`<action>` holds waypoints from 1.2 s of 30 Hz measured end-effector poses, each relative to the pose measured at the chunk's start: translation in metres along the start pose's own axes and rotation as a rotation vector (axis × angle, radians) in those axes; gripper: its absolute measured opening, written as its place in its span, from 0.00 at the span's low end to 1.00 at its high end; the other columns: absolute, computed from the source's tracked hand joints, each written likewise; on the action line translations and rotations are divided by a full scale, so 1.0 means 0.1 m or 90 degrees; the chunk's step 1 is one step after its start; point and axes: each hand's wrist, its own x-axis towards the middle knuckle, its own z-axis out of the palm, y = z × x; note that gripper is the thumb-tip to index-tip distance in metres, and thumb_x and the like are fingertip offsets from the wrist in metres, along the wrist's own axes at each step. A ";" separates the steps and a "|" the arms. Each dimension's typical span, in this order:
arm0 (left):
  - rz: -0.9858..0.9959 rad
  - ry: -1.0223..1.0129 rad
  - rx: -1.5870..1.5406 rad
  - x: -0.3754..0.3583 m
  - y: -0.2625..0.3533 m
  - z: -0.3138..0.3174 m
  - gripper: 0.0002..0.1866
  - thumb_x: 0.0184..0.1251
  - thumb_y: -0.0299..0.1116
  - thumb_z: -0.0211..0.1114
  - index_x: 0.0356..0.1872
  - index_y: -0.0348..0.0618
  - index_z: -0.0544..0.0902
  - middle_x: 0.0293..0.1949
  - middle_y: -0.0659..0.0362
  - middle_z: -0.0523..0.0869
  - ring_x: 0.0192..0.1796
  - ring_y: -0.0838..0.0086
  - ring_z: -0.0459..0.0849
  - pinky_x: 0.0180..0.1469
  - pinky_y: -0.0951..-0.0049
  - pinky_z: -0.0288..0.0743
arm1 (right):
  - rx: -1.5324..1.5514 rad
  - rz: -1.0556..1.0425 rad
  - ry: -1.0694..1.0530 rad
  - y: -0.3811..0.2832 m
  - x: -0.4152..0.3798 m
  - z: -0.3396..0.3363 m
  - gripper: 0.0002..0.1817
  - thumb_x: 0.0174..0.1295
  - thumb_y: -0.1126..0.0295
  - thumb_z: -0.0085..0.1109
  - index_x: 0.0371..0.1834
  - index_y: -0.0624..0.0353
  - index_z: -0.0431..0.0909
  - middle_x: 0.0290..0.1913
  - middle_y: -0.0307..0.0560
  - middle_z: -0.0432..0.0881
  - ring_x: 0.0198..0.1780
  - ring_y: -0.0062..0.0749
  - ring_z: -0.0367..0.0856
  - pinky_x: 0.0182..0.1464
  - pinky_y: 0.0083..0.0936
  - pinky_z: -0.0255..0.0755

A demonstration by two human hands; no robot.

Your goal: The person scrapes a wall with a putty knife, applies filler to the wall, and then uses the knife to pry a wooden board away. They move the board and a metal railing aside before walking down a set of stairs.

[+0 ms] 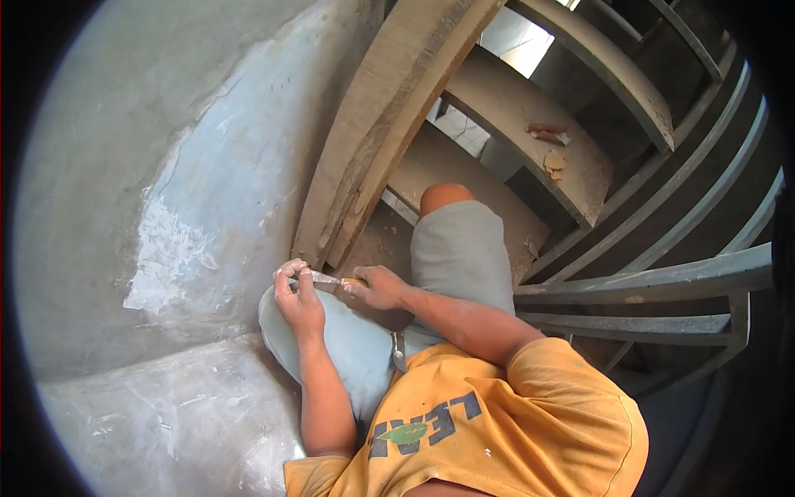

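My right hand point(383, 287) is closed around the wooden handle of a putty knife point(327, 278), held above my left thigh. The metal blade points left and reaches my left hand point(302, 302). The fingers of that hand are curled at the blade's end, with whitish smears on them. Whatever lies inside those fingers is hidden. Against my lap, near the waist, is a second metal tool point(398, 349), partly covered by the shirt and shorts.
Beside my left knee rises a grey wall with a rough white patch point(170, 253). A wooden stair stringer point(373, 124) runs up ahead. Reddish and tan scraps point(553, 149) lie on a dusty tread point(513, 108). Metal railing bars point(646, 277) stand at the right.
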 end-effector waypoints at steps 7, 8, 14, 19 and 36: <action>0.014 0.023 -0.035 0.04 -0.07 0.02 0.05 0.69 0.30 0.63 0.40 0.42 0.83 0.47 0.59 0.86 0.50 0.68 0.83 0.48 0.68 0.73 | 0.084 0.038 0.083 0.04 0.02 0.02 0.22 0.74 0.51 0.57 0.45 0.62 0.81 0.41 0.64 0.86 0.45 0.59 0.85 0.47 0.47 0.75; 0.015 0.017 -0.032 0.04 -0.06 0.03 0.05 0.69 0.30 0.63 0.39 0.42 0.83 0.46 0.59 0.86 0.50 0.68 0.83 0.47 0.68 0.73 | 0.079 0.018 0.076 0.08 0.03 0.05 0.22 0.74 0.51 0.57 0.45 0.62 0.81 0.41 0.64 0.86 0.45 0.59 0.85 0.47 0.47 0.75; 0.011 0.014 -0.005 0.03 0.03 -0.01 0.05 0.68 0.31 0.64 0.39 0.43 0.83 0.45 0.59 0.87 0.50 0.66 0.83 0.47 0.67 0.73 | 0.230 0.038 0.205 0.21 0.13 0.00 0.16 0.77 0.56 0.58 0.43 0.60 0.76 0.29 0.34 0.72 0.33 0.19 0.68 0.37 0.26 0.68; 0.032 0.006 -0.009 0.01 0.02 0.02 0.05 0.67 0.31 0.65 0.38 0.42 0.83 0.45 0.58 0.87 0.49 0.65 0.84 0.46 0.66 0.76 | 0.187 0.002 0.235 0.19 0.12 -0.08 0.15 0.72 0.58 0.64 0.43 0.59 0.76 0.33 0.40 0.74 0.37 0.25 0.70 0.42 0.31 0.71; 0.008 0.016 -0.035 0.01 0.04 0.04 0.05 0.66 0.30 0.64 0.37 0.40 0.83 0.42 0.57 0.86 0.47 0.64 0.83 0.46 0.65 0.75 | 0.068 0.034 0.111 0.30 0.09 -0.01 0.18 0.61 0.61 0.65 0.49 0.60 0.77 0.41 0.55 0.83 0.43 0.41 0.82 0.50 0.37 0.74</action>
